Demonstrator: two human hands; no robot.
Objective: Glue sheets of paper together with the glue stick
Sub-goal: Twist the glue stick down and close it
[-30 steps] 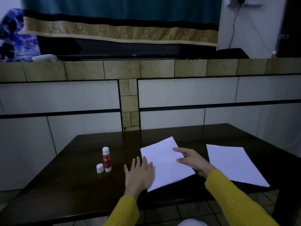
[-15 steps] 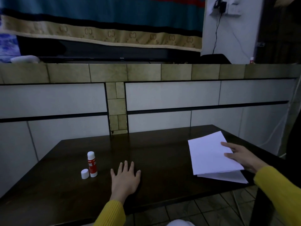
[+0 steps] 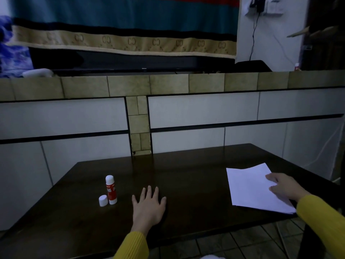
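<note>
Two white paper sheets (image 3: 248, 187) lie stacked on the right of the dark table (image 3: 186, 174), the lower sheet's edge peeking out at the front right. My right hand (image 3: 283, 187) rests flat on the stack's right side, fingers spread. A red glue stick (image 3: 111, 189) stands upright at the table's left, uncapped, with its white cap (image 3: 103, 200) standing just to its left. Palm down on the bare table, my left hand (image 3: 149, 206) lies to the right of the glue stick, fingers apart, holding nothing.
A tiled ledge and white tiled wall (image 3: 186, 113) rise right behind the table. The table's front edge runs near my sleeves, with tiled floor (image 3: 233, 243) below. A cable hangs down the wall at the far right.
My right hand slid one sheet from the table's middle to the right, on top of the other sheet, and pressed it down. My left hand stayed flat on the table.
</note>
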